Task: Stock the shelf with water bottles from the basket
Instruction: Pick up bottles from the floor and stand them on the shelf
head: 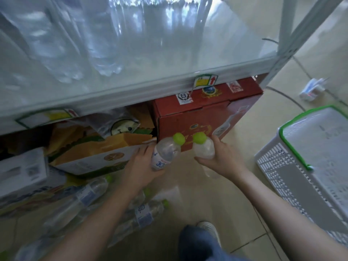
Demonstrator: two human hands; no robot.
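My left hand point(140, 166) grips a clear water bottle point(166, 150) with a green cap and a white and blue label. My right hand point(222, 159) grips a second clear bottle point(203, 147) with a green cap. Both bottles point up and away, side by side, just below the front edge of the white shelf point(150, 87). Large clear bottles point(105, 49) stand on that shelf, blurred. The white basket point(301, 166) with a green rim lies tipped on the floor to the right. Several more green-capped bottles point(90, 196) lie on the floor at lower left.
Under the shelf sit a red carton point(199, 113), a yellow and white carton point(98, 155) and a grey box point(22, 170). A white shelf post point(293, 40) rises at right. Crumpled wrapping point(312, 89) lies on the tiled floor. My shoe point(208, 230) and trouser leg show at the bottom.
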